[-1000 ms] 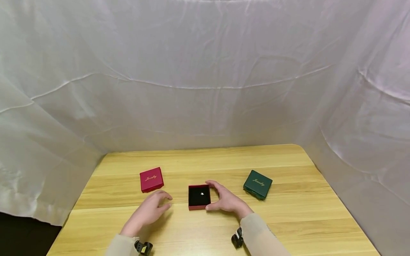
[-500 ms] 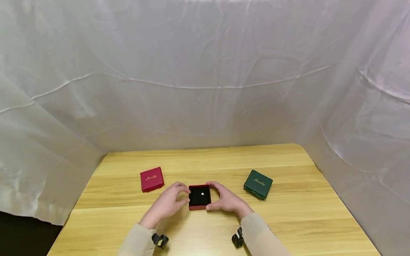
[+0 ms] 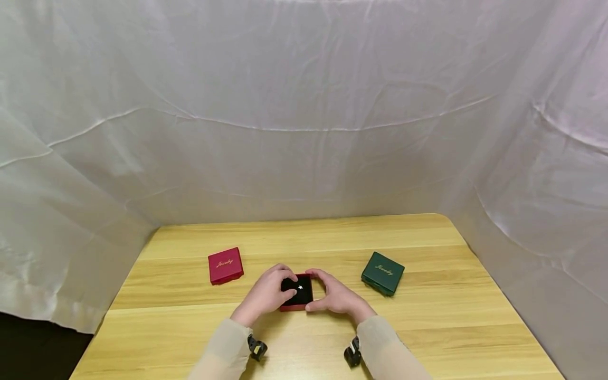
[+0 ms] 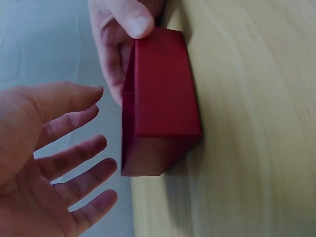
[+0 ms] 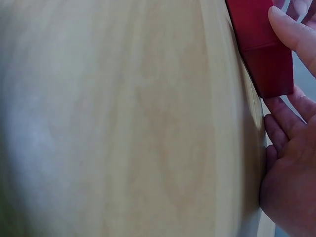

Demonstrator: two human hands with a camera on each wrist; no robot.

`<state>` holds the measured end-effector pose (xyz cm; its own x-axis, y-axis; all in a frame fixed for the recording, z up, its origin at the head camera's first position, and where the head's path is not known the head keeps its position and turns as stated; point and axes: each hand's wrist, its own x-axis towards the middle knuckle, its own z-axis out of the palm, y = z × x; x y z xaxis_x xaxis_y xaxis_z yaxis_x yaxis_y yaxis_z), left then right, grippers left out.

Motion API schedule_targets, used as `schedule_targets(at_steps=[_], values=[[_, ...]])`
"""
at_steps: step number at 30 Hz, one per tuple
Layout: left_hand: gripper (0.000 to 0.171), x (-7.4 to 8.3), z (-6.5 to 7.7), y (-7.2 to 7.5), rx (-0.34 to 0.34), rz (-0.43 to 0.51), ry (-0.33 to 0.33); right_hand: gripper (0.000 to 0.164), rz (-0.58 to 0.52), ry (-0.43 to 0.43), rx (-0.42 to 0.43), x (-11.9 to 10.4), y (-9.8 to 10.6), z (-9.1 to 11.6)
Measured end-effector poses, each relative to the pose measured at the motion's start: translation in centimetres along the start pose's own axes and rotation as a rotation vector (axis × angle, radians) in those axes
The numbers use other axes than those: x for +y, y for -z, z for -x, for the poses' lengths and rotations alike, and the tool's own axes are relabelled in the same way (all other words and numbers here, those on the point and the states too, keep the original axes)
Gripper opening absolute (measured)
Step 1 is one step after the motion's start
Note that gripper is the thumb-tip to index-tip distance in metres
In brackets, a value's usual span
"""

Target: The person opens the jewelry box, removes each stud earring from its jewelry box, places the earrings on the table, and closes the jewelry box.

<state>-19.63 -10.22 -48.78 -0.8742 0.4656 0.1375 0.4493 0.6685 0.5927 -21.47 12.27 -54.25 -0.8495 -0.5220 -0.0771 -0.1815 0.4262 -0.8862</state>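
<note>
In the head view, a small lidless red jewelry box (image 3: 293, 308) sits on the table before me, lined with a black pad (image 3: 304, 297). A tiny silvery star-shaped piece (image 3: 300, 287) lies on that pad. My right hand (image 3: 338, 296) holds the box at its right side, thumb at the near corner and fingers at the far one. Over the box's left part hovers my left hand (image 3: 266, 292), thumb and forefinger apart and close to the star. The left wrist view shows the left hand's spread fingers (image 4: 84, 153) away from the red box wall (image 4: 165, 89), holding nothing.
A crimson jewelry box (image 3: 225, 265) with gold lettering lies closed at the left. A dark green one (image 3: 382, 273) lies closed at the right. Pale cloth (image 3: 304, 163) hangs behind and beside the wooden table (image 3: 304, 237).
My left hand has moved right from beside the crimson box to over the red box's left part. The right hand has kept its hold on the box.
</note>
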Motion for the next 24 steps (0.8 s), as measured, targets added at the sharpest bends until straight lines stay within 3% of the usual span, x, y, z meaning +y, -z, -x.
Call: schedule_targets(at_steps=[12,24], values=[[0.020,-0.6,-0.8,-1.2,-0.009,-0.033,0.062,0.092,-0.018,0.007,-0.013,0.2,0.1,0.0],[0.015,-1.2,-1.1,-2.0,-0.006,-0.064,0.023,0.090,-0.035,0.006,-0.013,-0.3,0.1,0.1]])
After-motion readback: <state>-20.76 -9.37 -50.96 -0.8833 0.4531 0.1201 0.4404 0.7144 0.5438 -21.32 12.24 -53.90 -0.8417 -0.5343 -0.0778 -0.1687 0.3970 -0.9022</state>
